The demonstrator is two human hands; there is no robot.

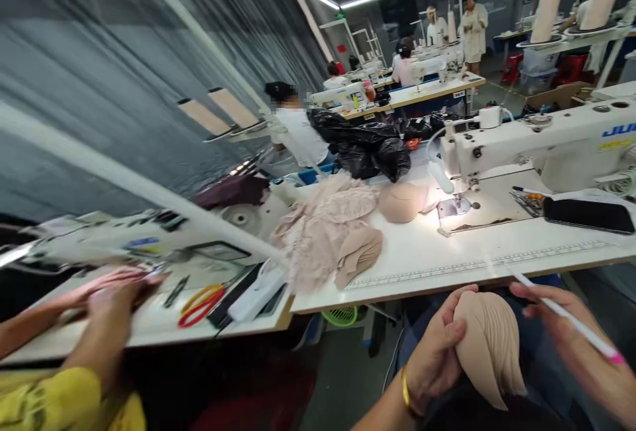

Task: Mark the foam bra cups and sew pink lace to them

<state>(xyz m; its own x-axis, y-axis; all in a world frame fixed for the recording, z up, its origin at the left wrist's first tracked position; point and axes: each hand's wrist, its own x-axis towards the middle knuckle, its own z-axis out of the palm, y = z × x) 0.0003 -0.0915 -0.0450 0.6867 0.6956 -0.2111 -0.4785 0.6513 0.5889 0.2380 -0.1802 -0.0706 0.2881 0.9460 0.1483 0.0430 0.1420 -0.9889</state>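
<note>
A fanned stack of beige bra cup pieces (489, 345) is gripped in my left hand (440, 351), thumb on the front piece, just below the table edge. To the right of the stack, my right hand (571, 335) holds a slim white pen (571, 318) with a pink end, its tip pointing up and left toward the table edge. More beige cup pieces (360, 255) lie on the table at the left, beside a heap of pale pink lace fabric (325, 226). One moulded cup (403, 202) sits near the needle of the sewing machine (536, 140).
A black phone (589, 214) and small tools lie right of the needle plate. A measuring tape (477, 260) runs along the table front. At left, a co-worker's hands (119, 292) work at another machine, near red-and-yellow-handled scissors (201, 305). Black plastic bags (362, 143) stand behind.
</note>
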